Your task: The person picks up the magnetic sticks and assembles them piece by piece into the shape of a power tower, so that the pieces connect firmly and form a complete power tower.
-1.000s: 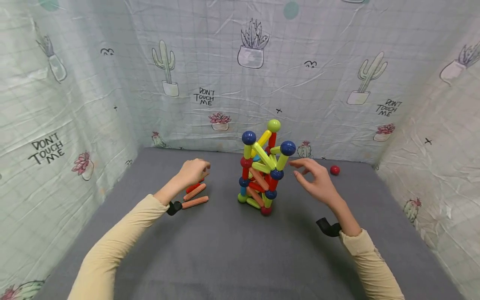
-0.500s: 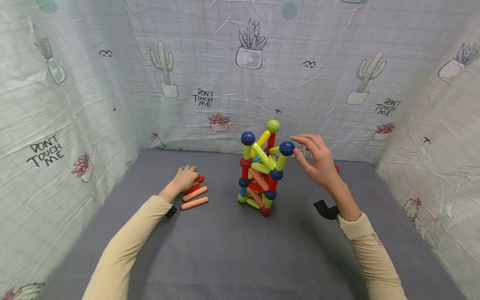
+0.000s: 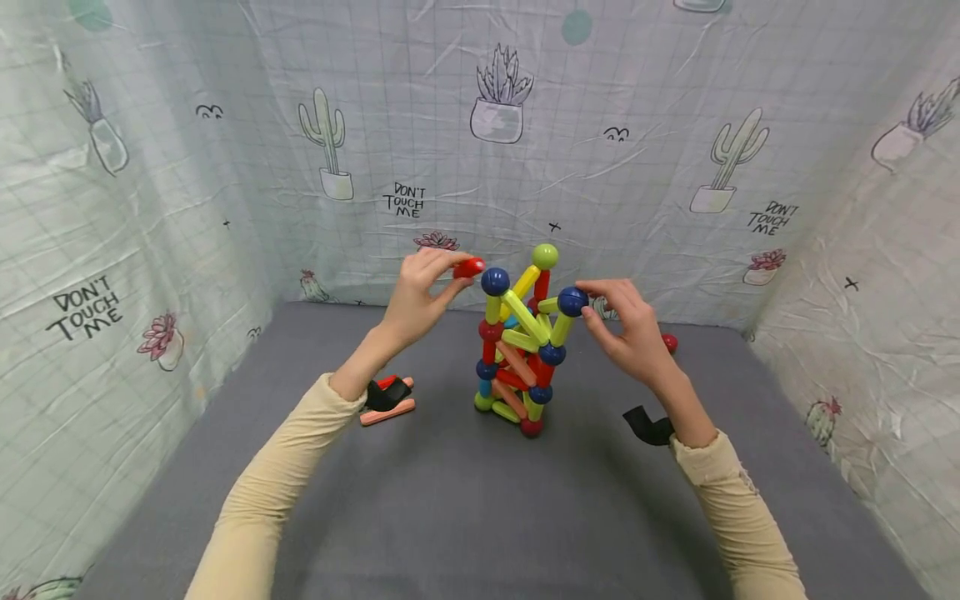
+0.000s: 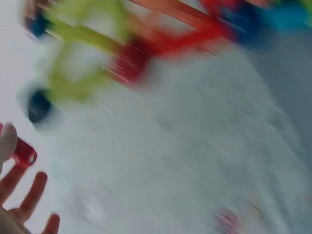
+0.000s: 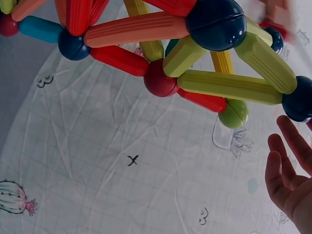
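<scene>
A tower of magnetic sticks and balls [image 3: 527, 317] stands upright on the grey table, its colours mostly lime, red, salmon and blue. My left hand [image 3: 416, 296] pinches a short red stick [image 3: 468, 267] between thumb and fingers, just left of the tower's upper-left blue ball [image 3: 495, 282] and apparently apart from it. That red stick [image 4: 24, 152] also shows at the edge of the blurred left wrist view. At the tower's upper right, my right hand [image 3: 630, 329] holds a blue ball [image 3: 572, 301] between thumb and fingertips. In the right wrist view, fingers [image 5: 287, 139] reach this ball; the thumb's contact is hidden.
Left of the tower lie loose salmon sticks [image 3: 387, 412] and some red, partly covered by the left wrist strap [image 3: 386, 395]. A red ball [image 3: 670, 342] sits at the back right. A patterned curtain [image 3: 450, 167] encloses the table's back and sides.
My left hand went to the loose sticks, took a red one and raised it rightward to the tower's top. My right hand moved up and in, and now grips the upper-right blue ball.
</scene>
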`<action>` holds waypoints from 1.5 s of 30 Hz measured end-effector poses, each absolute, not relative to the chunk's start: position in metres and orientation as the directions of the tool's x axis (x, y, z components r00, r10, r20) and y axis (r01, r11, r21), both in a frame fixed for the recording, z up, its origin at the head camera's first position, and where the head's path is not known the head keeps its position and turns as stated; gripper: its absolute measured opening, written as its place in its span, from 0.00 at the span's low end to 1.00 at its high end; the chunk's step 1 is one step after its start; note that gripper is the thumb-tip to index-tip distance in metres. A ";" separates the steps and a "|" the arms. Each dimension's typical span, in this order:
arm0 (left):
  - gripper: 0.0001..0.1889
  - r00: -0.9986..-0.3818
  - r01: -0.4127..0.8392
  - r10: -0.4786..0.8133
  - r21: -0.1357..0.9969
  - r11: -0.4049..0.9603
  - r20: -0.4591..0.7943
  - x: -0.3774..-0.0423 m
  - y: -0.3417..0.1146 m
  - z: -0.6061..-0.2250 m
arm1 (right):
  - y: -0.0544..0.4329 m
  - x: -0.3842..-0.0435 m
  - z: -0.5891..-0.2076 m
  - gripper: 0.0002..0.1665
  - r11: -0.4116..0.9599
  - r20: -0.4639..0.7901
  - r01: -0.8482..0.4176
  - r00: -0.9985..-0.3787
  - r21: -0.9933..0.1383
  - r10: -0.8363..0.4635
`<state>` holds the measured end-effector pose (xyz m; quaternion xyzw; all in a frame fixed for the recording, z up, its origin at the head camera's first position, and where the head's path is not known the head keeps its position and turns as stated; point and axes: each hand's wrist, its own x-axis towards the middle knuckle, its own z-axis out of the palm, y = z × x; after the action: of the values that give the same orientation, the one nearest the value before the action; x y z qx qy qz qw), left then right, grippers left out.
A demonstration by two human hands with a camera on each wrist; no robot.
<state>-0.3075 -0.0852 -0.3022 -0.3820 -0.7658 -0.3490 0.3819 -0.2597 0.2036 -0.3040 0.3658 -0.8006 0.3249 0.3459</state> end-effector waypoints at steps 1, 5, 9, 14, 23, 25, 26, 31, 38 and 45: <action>0.16 -0.376 0.883 0.344 0.220 0.414 0.860 -0.301 -0.076 -0.293 | 0.203 -0.259 -0.304 0.23 0.521 0.792 -0.810 -0.494 -0.269 -0.359; 0.15 -0.352 0.902 0.452 0.168 0.398 0.819 -0.290 -0.051 -0.276 | 0.201 -0.257 -0.303 0.23 0.525 0.791 -0.806 -0.498 -0.273 -0.354; 0.15 -0.436 0.854 0.485 0.179 0.489 0.758 -0.289 -0.045 -0.276 | 0.199 -0.256 -0.304 0.23 0.531 0.776 -0.803 -0.509 -0.272 -0.372; 0.15 -0.458 0.842 0.548 0.142 0.521 0.700 -0.290 -0.048 -0.274 | 0.197 -0.255 -0.306 0.23 0.540 0.769 -0.797 -0.516 -0.271 -0.376; 0.15 -0.440 0.813 0.635 -0.020 0.582 0.635 -0.288 -0.045 -0.270 | 0.190 -0.252 -0.304 0.26 0.543 0.769 -0.802 -0.504 -0.247 -0.394; 0.15 -0.434 0.814 0.644 -0.033 0.581 0.631 -0.288 -0.044 -0.268 | 0.188 -0.251 -0.303 0.26 0.543 0.768 -0.803 -0.502 -0.243 -0.398; 0.15 -0.432 0.814 0.647 -0.038 0.580 0.629 -0.288 -0.044 -0.267 | 0.187 -0.251 -0.303 0.26 0.544 0.767 -0.804 -0.501 -0.241 -0.401; 0.15 -0.419 0.819 0.663 -0.058 0.572 0.620 -0.286 -0.044 -0.262 | 0.185 -0.248 -0.301 0.25 0.557 0.766 -0.797 -0.504 -0.234 -0.400; 0.15 -0.418 0.757 0.702 -0.206 0.620 0.577 -0.280 -0.038 -0.259 | 0.188 -0.245 -0.303 0.26 0.555 0.783 -0.794 -0.502 -0.248 -0.368; 0.20 -0.415 0.793 0.656 -0.103 0.601 0.630 -0.279 -0.041 -0.268 | 0.190 -0.243 -0.305 0.27 0.550 0.775 -0.797 -0.506 -0.251 -0.379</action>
<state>-0.2790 -0.0411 -0.2681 -0.4341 -0.8344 -0.1061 0.3226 -0.2429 0.1895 -0.3046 0.3619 -0.8117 0.3067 0.3407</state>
